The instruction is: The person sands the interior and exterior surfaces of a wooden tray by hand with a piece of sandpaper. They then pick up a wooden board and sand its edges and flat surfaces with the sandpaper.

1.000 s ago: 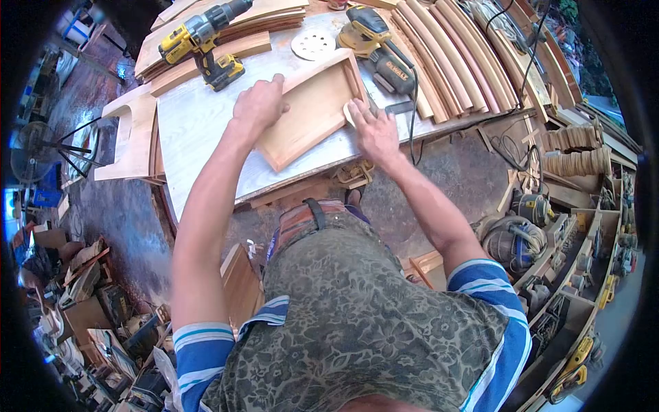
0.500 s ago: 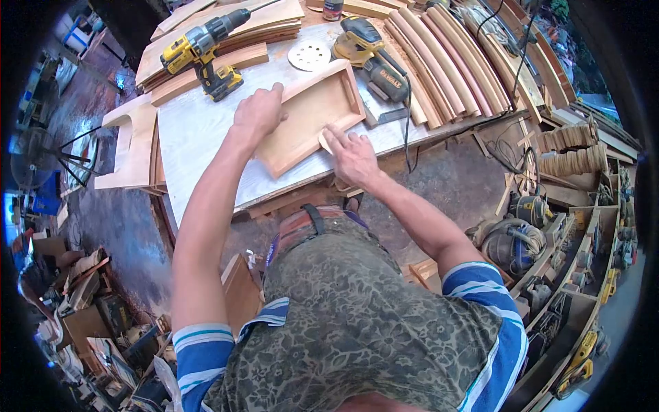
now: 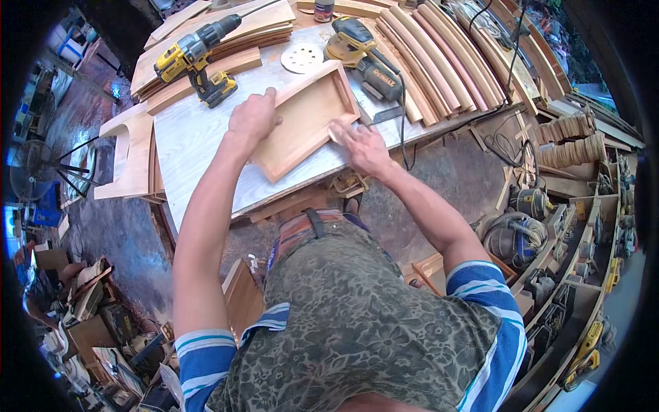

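A shallow wooden tray (image 3: 302, 110) with raised sides lies at an angle on the white-topped workbench (image 3: 195, 147). My left hand (image 3: 252, 118) is closed over its left side rim, thumb toward the inside. At the near right rim is my right hand (image 3: 365, 147), its fingers pressing a small pale piece of sandpaper (image 3: 335, 133) to the wood. Most of that piece is hidden under the fingers. Just beyond the tray sit a white sanding disc with holes (image 3: 303, 58) and a yellow-black sander (image 3: 367, 62).
A yellow cordless drill (image 3: 199, 62) stands at the back left beside stacked boards (image 3: 268, 27). Curved wooden strips (image 3: 439, 62) cover the bench's right side. A dark metal square (image 3: 388, 115) and the sander's cord lie near the front edge. Shelves of tools (image 3: 583, 275) line the right.
My right hand has slid along the near rim to the right and slightly away from me, with the sandpaper. My left hand still holds the tray. The view has shifted slightly.
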A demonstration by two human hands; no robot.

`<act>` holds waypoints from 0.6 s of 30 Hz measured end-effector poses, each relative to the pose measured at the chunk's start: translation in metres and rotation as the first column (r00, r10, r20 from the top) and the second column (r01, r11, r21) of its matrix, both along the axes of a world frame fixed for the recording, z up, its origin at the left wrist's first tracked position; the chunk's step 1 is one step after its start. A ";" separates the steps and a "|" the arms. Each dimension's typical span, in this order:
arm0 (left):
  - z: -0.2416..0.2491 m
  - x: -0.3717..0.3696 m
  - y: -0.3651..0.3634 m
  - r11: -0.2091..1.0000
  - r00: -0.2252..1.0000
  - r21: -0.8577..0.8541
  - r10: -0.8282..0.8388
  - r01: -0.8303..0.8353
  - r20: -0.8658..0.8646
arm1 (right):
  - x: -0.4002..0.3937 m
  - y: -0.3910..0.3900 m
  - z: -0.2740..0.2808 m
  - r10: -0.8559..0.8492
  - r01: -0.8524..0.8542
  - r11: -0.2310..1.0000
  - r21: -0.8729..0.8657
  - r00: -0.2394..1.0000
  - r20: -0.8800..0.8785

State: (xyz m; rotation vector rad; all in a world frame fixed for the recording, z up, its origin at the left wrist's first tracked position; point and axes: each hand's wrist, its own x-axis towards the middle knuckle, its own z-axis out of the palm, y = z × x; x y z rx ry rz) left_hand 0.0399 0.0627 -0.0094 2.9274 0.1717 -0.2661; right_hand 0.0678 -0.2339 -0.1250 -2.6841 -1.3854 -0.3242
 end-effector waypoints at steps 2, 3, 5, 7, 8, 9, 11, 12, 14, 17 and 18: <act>-0.001 0.000 0.001 1.000 1.000 0.004 0.004 -0.004 -0.002 | 0.015 -0.005 -0.008 -0.068 0.079 0.979 0.188 0.996 -0.066; 0.000 -0.001 0.000 1.000 1.000 0.005 0.008 -0.008 -0.004 | 0.014 -0.003 -0.013 -0.064 0.076 0.979 0.189 0.996 -0.068; 0.005 -0.001 -0.001 0.999 1.000 0.018 -0.027 0.027 -0.001 | 0.005 0.003 -0.026 -0.133 0.137 0.960 0.243 0.991 -0.033; 0.007 0.005 -0.002 1.000 0.999 0.019 -0.024 0.025 -0.021 | -0.002 0.000 -0.009 -0.115 0.146 0.975 0.166 0.976 -0.184; 0.006 0.006 -0.002 1.000 0.998 0.017 -0.024 0.025 -0.051 | -0.002 -0.006 -0.004 -0.113 0.130 0.985 0.114 0.982 -0.150; 0.004 0.006 -0.002 1.000 0.998 0.019 -0.023 0.024 -0.055 | -0.002 -0.011 0.000 -0.109 0.117 0.991 0.061 0.987 -0.118; 0.003 0.007 0.001 1.000 0.999 0.004 -0.014 0.014 -0.038 | 0.003 -0.013 0.000 -0.075 0.088 0.987 0.133 0.992 -0.106; 0.001 0.009 0.002 1.000 0.999 0.005 -0.011 0.011 -0.041 | 0.000 -0.008 -0.006 -0.119 0.135 0.973 0.189 0.989 -0.092; -0.003 0.009 0.006 0.999 0.999 -0.003 -0.041 0.041 -0.005 | -0.017 0.014 -0.020 -0.232 0.263 0.937 0.228 0.960 -0.154; 0.000 0.009 0.007 0.999 0.999 -0.032 -0.043 0.043 0.009 | -0.076 0.063 -0.010 0.048 -0.029 0.994 0.104 0.981 -0.186; -0.001 0.009 0.006 0.999 0.999 -0.030 -0.046 0.046 0.005 | -0.095 0.080 -0.014 0.048 -0.036 0.997 0.072 0.983 -0.178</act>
